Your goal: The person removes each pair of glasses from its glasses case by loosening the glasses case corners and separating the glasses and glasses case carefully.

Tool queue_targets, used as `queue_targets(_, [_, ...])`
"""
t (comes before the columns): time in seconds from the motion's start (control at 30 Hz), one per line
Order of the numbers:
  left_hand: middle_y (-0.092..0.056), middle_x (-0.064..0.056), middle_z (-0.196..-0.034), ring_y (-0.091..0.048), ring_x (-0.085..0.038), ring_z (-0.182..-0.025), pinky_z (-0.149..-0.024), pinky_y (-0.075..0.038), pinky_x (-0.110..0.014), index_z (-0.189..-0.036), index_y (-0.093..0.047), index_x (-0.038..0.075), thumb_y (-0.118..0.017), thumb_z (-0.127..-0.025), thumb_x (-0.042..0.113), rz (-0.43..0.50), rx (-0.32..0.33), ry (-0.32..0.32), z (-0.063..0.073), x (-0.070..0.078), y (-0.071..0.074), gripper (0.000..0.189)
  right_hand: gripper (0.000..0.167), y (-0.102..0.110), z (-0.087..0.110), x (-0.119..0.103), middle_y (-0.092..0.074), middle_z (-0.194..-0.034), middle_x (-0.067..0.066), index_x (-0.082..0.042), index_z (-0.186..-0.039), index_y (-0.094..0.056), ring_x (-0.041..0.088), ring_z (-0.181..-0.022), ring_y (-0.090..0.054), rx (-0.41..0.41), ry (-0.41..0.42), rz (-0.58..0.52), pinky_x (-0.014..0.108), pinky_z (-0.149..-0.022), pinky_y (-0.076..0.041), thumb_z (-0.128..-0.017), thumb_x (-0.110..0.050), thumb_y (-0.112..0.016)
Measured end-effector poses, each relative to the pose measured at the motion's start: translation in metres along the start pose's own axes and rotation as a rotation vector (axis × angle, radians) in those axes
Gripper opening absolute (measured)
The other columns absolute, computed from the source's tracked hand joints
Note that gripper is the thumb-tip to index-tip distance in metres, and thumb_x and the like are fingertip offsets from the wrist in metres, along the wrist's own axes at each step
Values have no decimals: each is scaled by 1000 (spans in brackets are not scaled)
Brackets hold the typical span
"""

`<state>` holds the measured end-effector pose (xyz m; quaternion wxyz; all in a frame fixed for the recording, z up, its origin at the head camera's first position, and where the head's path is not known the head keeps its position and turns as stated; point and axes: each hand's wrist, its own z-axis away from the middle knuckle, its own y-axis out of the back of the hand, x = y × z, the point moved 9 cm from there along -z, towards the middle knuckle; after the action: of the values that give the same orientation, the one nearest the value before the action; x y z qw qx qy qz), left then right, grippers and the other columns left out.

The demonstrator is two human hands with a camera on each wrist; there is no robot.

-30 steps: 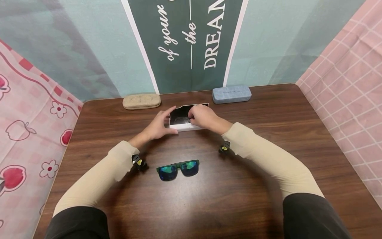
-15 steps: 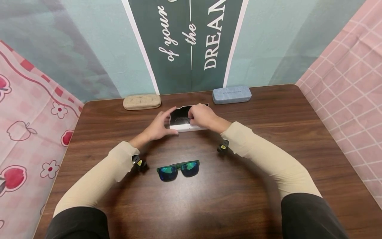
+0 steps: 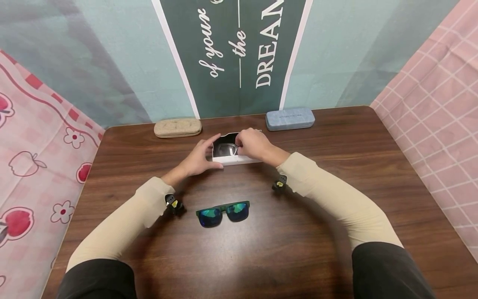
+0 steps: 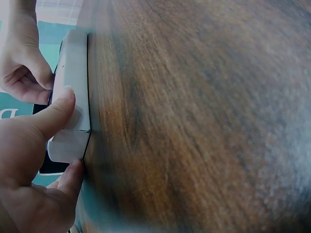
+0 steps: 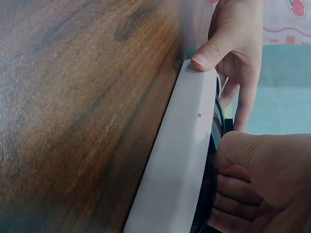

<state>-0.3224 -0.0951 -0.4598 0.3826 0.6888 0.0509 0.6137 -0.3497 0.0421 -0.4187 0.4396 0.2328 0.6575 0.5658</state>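
A white glasses case with a black inside lies open near the back of the table. Inside it, a pair of clear-lensed glasses shows on the left, its other half covered by my right hand. The fingers of that hand are curled down into the case and pinch the glasses. My left hand grips the case's left end; in the left wrist view its thumb presses the white front wall. Sunglasses with blue-green mirrored lenses rest in front of the case.
Behind the case stand a beige glasses case on the left and a blue one on the right, both closed. The brown wooden table meets a teal and green backdrop at its far edge.
The clear lens in the white case has tilted and now catches the light. The right hand has shifted only slightly left, while the left hand keeps its place on the case.
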Motion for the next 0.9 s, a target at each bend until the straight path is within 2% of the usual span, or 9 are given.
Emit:
queue_targets(0.37, [-38, -28, -135, -54, -41, -126, -106, -47, -40, -162, -26, 10, -88, -80, 9, 8, -26, 29, -4, -3, 5, 103, 8, 12, -6, -3, -67, -74, 2, -9, -79, -73, 20, -65, -52, 47, -23, -2, 38, -62, -47, -83, -5, -68])
queue_targets(0.53, [-38, -27, -135, -54, -41, -126, -106, -47, -40, -162, -26, 11, -89, -79, 10, 8, -30, 41, -5, -3, 7, 104, 7, 16, -8, -2, -68, -76, 3, -8, -81, -74, 20, -66, -53, 41, -24, 5, 38, -64, -47, -84, -6, -68])
queue_targets(0.67, [-39, -27, -135, -55, -41, -126, -105, -48, -41, -162, -26, 11, -89, -79, 10, 6, -30, 50, -6, -1, 8, 104, 9, 18, -9, -1, -64, -73, 2, -9, -77, -71, 20, -66, -51, 32, -20, 8, 37, -62, -45, -84, -6, -68])
queue_targets(0.9, [-39, -28, -135, -53, -42, -126, -106, -47, -41, -162, -26, 10, -89, -79, 10, 10, -30, 54, -8, 3, 10, 104, 21, 25, -10, -3, -54, -67, 0, -14, -64, -58, 19, -64, -46, 20, 7, 14, 34, -59, -38, -82, -4, -65])
